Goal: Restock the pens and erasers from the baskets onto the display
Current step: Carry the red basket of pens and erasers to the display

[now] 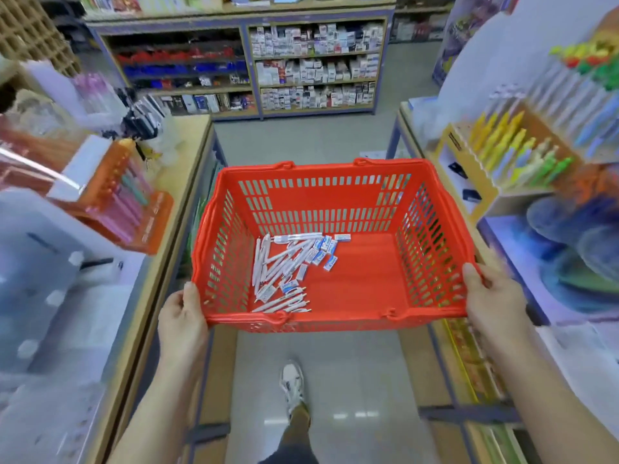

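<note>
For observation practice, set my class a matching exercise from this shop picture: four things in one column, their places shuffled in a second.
1 white pens
2 left hand
3 yellow pens
4 shoe

A on the floor
B lying in the basket's left half
C gripping the basket's near left corner
D standing in the display on the right

Pairs: 1-B, 2-C, 3-D, 4-A.

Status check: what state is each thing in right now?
Basket: held up over the aisle, handles down.
Pens: loose on basket floor, left side.
Erasers: loose among and beside the pens.
Left hand: grips basket's near left corner.
Right hand: grips near right corner.
</note>
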